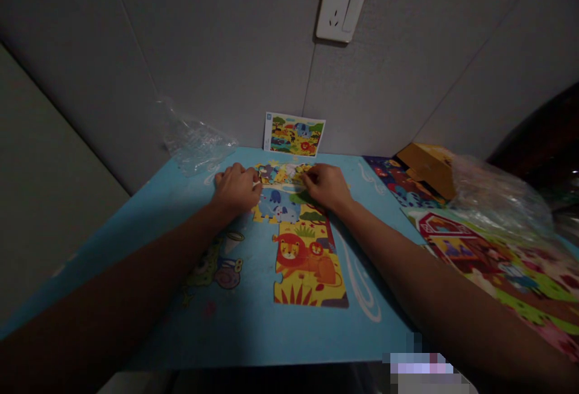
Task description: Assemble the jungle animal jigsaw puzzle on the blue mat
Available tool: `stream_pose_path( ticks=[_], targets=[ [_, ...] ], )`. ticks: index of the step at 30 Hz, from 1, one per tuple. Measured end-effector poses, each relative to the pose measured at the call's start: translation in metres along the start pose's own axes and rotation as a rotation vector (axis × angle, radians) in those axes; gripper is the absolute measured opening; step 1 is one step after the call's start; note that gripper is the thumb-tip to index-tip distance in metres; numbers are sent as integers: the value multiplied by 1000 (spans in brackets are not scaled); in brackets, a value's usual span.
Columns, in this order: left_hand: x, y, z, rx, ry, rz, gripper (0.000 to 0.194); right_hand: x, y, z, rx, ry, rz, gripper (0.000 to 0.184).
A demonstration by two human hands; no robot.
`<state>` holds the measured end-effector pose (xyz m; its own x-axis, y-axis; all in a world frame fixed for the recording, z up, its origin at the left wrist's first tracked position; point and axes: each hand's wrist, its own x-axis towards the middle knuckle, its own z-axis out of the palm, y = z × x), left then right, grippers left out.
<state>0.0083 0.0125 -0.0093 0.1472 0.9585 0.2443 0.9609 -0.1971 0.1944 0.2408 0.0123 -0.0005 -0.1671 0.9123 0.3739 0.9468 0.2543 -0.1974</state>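
A partly joined jigsaw puzzle lies on the blue table, showing lions at the near end and blue elephants above them. Beyond it is a cluster of loose puzzle pieces. My left hand is closed at the left end of this cluster, with a thin pale edge showing by the thumb; what it holds is unclear. At the cluster's right end, my right hand pinches a puzzle piece among the yellow and green ones, its shape mostly hidden by the fingers. A reference picture card leans upright against the wall behind.
Crumpled clear plastic sits at the table's back left. To the right are a farm-scene puzzle, a dark-blue picture sheet, an orange-brown box and more clear plastic. A wall socket is above the blue table.
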Motion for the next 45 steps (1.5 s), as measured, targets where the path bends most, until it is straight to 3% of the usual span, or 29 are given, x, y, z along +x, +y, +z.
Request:
stream_pose_path(
  ticks=[3, 8, 15, 18, 21, 27, 34, 41, 45],
  targets=[
    [-1, 1, -2, 26, -9, 15, 32, -4, -12, 0, -10, -122, -123, 30],
    [0, 2, -3, 50, -2, -2, 36, -5, -13, 5, 13, -140, -182, 30],
    [5, 2, 0, -37, 65, -70, 65, -4, -13, 10, 85, -122, -164, 31],
    [7, 2, 5, -64, 17, -28, 73, -4, -16, 14, 109, -85, -103, 47],
    [9, 2, 8, -72, -47, 34, 65, -3, -18, 17, 102, -86, -95, 59],
    [11, 1, 7, -168, -31, 78, 46, -1, -19, 18, 110, -130, -190, 42],
    [14, 0, 8, -218, 12, 109, 34, 2, -16, 20, 178, 17, -158, 33],
    [13, 1, 6, -251, 22, 41, 58, 1, -13, 18, 258, 145, -187, 32],
    [11, 1, 6, -333, 85, 125, 71, 0, -11, 17, 381, 178, -255, 29]
  ],
)
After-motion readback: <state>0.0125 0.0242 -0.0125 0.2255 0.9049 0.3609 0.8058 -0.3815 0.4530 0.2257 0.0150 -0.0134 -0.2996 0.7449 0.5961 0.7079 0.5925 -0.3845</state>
